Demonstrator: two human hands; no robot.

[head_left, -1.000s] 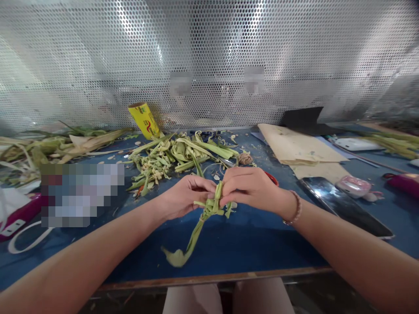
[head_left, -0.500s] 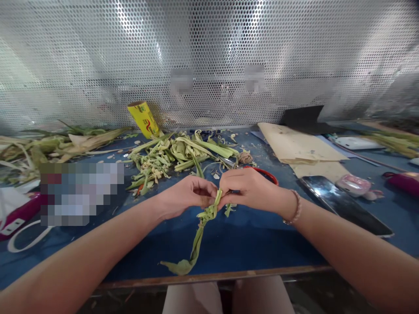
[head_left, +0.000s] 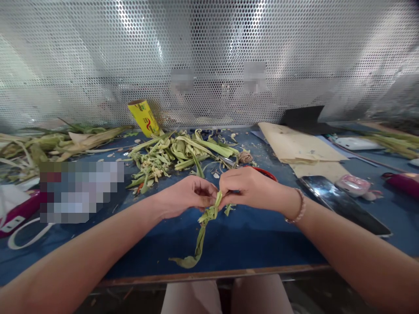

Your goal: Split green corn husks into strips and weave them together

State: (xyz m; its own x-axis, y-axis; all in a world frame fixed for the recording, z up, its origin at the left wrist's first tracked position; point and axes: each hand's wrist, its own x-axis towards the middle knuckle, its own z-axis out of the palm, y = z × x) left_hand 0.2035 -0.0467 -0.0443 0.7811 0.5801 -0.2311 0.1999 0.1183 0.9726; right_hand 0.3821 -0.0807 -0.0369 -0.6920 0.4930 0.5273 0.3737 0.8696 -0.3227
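Observation:
A knotted green plant strip (head_left: 211,213) hangs between my hands, its long leafy tail curling down toward the front edge of the blue table. My left hand (head_left: 193,196) pinches the strip's upper end from the left. From the right, my right hand (head_left: 240,187), with a beaded bracelet on the wrist, pinches the same end; the fingertips of both hands nearly meet. Just behind them lies a heap of green leaf strips (head_left: 183,150). Red-handled scissors (head_left: 266,173) are partly hidden behind my right hand.
A yellow tube (head_left: 144,118) leans at the back near a perforated metal panel (head_left: 216,56). Dry leaves (head_left: 49,146) lie at left. Brown paper (head_left: 297,144), a black phone (head_left: 343,205) and a pink case (head_left: 353,185) lie at right. The table's front edge (head_left: 212,275) is close to my lap.
The strip's hanging tail has swung slightly right and up. Both hands keep their pinch in nearly the same place.

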